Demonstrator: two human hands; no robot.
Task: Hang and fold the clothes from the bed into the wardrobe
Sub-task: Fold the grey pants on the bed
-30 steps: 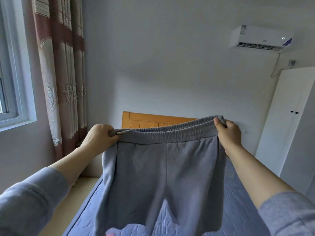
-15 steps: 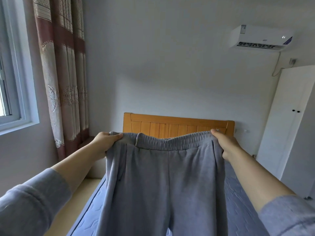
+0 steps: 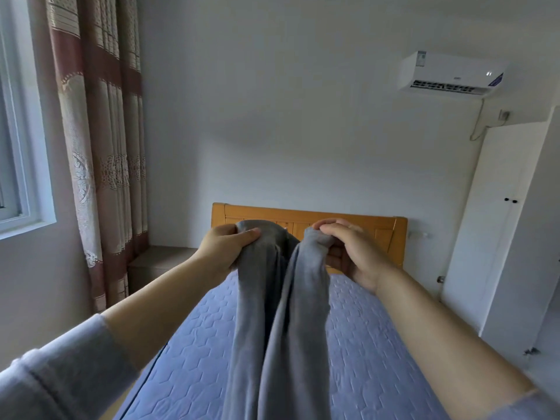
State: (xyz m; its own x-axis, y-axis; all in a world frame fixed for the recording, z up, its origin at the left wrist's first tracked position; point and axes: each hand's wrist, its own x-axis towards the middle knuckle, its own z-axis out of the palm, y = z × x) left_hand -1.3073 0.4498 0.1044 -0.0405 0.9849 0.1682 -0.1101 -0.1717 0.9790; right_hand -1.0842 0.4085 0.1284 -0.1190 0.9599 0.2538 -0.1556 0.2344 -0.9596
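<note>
1. At the centre of the frame, just in front of the orange wooden headboard [image 3: 333, 214], both hands hold up a pair of soft grey jersey trousers [image 3: 281, 328] by the waistband end.
2. The left hand [image 3: 227, 248] grips one bunch of the waistband, with its fingers curled over the top of the cloth.
3. The right hand [image 3: 354, 256] pinches the other bunch between the thumb and curled fingers.
4. The two hands are near each other with only a narrow gap between them. The two halves of the garment hang side by side, with a dark fold between them, and look to meet lower down.
5. The trousers' long axis runs from the hands down to the lower edge of the frame, waistband uppermost and legs pointing down. The leg ends are out of view.
6. The cloth hangs over the blue quilted mattress [image 3: 372, 353]. Whether it touches the mattress I cannot tell.
7. The tall white wardrobe [image 3: 491, 253] stands at the right edge of the frame, well apart from the trousers. Its doors look closed, and two small dark knobs [image 3: 511, 200] sit side by side on them.
8. The right hand is the nearer one to the wardrobe, so the garment lies to the left of its destination.
9. As I judge it, the lengthwise fold is nearly closed. What matters next is bringing the two waistband bunches together without twisting the hanging legs, then carrying the trousers rightward.
</note>
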